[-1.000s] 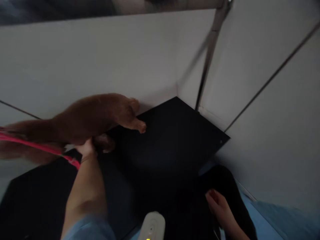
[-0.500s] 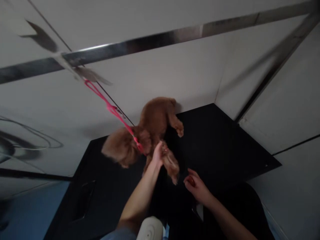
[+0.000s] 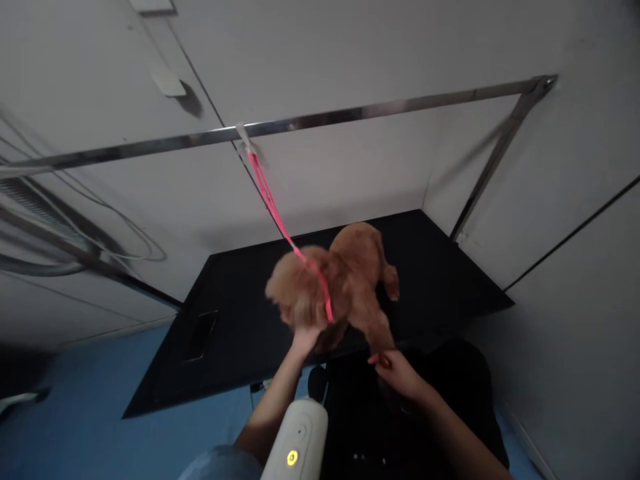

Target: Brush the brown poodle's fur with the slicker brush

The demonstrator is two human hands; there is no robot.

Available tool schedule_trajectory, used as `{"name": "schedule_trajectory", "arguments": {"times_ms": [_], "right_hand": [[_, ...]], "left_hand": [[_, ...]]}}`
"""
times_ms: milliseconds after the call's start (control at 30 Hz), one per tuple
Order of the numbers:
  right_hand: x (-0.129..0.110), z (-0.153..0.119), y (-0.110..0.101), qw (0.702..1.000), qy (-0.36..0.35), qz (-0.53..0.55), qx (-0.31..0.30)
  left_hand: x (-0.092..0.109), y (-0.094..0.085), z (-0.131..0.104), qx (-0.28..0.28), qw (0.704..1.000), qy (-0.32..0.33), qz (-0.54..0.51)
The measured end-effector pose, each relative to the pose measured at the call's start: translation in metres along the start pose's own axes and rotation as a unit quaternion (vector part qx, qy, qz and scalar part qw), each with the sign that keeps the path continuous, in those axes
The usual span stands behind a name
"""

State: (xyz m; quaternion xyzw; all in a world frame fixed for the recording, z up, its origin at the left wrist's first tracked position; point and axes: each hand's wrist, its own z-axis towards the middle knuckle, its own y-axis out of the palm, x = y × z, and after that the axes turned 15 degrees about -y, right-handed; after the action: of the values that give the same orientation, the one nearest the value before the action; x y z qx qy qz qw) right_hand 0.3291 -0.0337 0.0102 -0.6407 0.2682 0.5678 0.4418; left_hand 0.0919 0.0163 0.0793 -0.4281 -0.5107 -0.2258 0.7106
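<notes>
A curly brown dog (image 3: 360,267) stands on a black grooming table (image 3: 440,267), its head toward the left. A pink loop leash (image 3: 273,207) runs from the overhead bar to its neck. My left hand (image 3: 306,333) is closed around the dog's muzzle, the fingers blurred. Just below the dog's front leg, my right hand (image 3: 400,373) is curled around scissors with an orange-red finger ring (image 3: 385,361). Their blades are hardly visible against the dark clothing. Whether the right fingertips touch the paw, I cannot tell.
A metal bar (image 3: 340,119) crosses above the table, with a slanted post (image 3: 487,160) at the right. A dark phone-like rectangle (image 3: 201,337) lies on the table's left side. A white device with a yellow light (image 3: 300,433) is near my body. Cables (image 3: 125,233) hang at left.
My left hand has gone from the dog's raised front leg to its muzzle. That leg now points down. The dog's head has turned toward me, and the camera view has shifted.
</notes>
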Motion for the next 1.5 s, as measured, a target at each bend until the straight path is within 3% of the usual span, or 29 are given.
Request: {"name": "schedule_trajectory", "arguments": {"times_ms": [67, 167, 267, 400, 533, 600, 733, 800, 867, 967, 1133, 1267, 1367, 1400, 1467, 1500], "right_hand": [[-0.016, 0.010, 0.000, 0.999, -0.026, 0.018, 0.006], [-0.033, 0.022, 0.004, 0.999, -0.036, 0.019, 0.008], [-0.032, 0.022, 0.007, 0.999, -0.054, -0.006, -0.001], [-0.017, 0.020, 0.000, 0.995, -0.072, -0.048, 0.039], [-0.009, 0.021, -0.010, 0.993, -0.086, -0.074, 0.038], [-0.007, 0.021, -0.013, 0.993, -0.079, -0.078, 0.032], [-0.001, 0.021, -0.027, 0.992, -0.065, -0.102, 0.046], [-0.004, 0.027, -0.037, 0.984, -0.085, -0.123, 0.101], [-0.018, 0.039, -0.050, 0.971, -0.109, -0.111, 0.181], [-0.063, 0.071, -0.071, 0.951, -0.136, -0.046, 0.273], [-0.144, 0.124, -0.112, 0.939, -0.154, -0.134, 0.277], [-0.161, 0.140, -0.136, 0.921, -0.152, -0.232, 0.274], [-0.155, 0.144, -0.148, 0.906, -0.157, -0.261, 0.293], [-0.152, 0.145, -0.151, 0.905, -0.159, -0.264, 0.294], [-0.148, 0.148, -0.158, 0.904, -0.161, -0.263, 0.296], [-0.146, 0.151, -0.161, 0.905, -0.162, -0.260, 0.296]], "left_hand": [[0.017, -0.001, 0.019, 0.016, 0.999, 0.015, -0.034], [0.055, 0.013, 0.050, 0.060, 0.996, 0.032, -0.060], [0.091, 0.031, 0.068, 0.079, 0.994, 0.042, 0.057], [0.117, 0.053, 0.068, -0.001, 0.983, 0.111, 0.146], [0.137, 0.076, 0.073, 0.012, 0.960, 0.157, 0.233], [0.148, 0.083, 0.077, -0.013, 0.943, 0.155, 0.295], [0.151, 0.079, 0.073, -0.118, 0.905, 0.257, 0.319], [0.143, 0.070, 0.062, -0.169, 0.884, 0.322, 0.292], [0.136, 0.064, 0.049, -0.202, 0.867, 0.372, 0.264], [0.135, 0.066, 0.035, -0.216, 0.856, 0.407, 0.233], [0.147, 0.088, 0.037, -0.244, 0.849, 0.422, 0.205], [0.169, 0.090, 0.053, -0.288, 0.831, 0.410, 0.243], [0.207, 0.078, 0.075, -0.337, 0.802, 0.409, 0.276], [0.223, 0.076, 0.085, -0.326, 0.818, 0.404, 0.249], [0.252, 0.077, 0.106, -0.278, 0.883, 0.347, 0.150], [0.264, 0.082, 0.116, -0.290, 0.894, 0.318, 0.124]]}}
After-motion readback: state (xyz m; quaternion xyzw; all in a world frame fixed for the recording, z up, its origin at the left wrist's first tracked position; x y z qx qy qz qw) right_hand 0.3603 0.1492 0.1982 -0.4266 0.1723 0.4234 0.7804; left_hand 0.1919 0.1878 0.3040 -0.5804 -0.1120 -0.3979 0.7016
